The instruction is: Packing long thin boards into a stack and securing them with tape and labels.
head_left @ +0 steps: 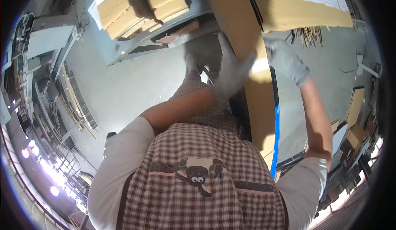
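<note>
A long, narrow brown cardboard box (260,106) runs from the far side toward my body, right of centre. My left hand (233,73), in a grey glove, is at the box's left side. Its fingers stretch apart, and one reaches over the bright top face. At the right edge of the box is my right hand (291,60), gloved in grey too. Motion smears its fingers, and the box edge partly hides their tips, so their grip does not show. A blue strip (276,141) lies along the box's near right side.
Flattened cardboard with printed sheets (307,15) lies at the far right, above a bundle of thin sticks (308,36). Another cardboard stack (144,9) is at the far left. Metal frames (53,48) stand along the left; boards and cartons (355,135) lean at the right.
</note>
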{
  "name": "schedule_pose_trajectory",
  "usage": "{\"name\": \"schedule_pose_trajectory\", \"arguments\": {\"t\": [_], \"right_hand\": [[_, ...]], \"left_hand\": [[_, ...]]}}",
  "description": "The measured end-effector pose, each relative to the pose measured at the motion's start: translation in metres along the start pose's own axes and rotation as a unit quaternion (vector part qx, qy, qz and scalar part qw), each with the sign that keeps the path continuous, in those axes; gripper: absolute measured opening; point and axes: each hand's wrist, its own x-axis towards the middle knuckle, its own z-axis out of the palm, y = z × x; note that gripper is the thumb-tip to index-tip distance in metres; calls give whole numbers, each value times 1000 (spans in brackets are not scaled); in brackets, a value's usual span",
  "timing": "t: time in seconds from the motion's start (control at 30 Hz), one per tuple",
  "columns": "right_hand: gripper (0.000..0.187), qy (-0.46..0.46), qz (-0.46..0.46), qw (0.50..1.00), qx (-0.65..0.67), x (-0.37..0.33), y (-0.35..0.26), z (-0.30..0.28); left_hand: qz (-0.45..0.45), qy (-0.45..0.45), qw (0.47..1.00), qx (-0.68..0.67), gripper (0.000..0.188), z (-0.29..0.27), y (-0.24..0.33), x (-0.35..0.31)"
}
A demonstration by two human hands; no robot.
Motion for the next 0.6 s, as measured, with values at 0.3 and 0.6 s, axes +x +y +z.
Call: {"name": "schedule_pose_trajectory", "arguments": {"t": [0.3,0.6], "right_hand": [[28,-186,21,948,-258,-7,20,13],[32,-180,-76,953,-230,-49,22,25]], "left_hand": [[-166,57,945,274,109,15,18,7],[-290,35,929,226,111,20,41,-19]]}}
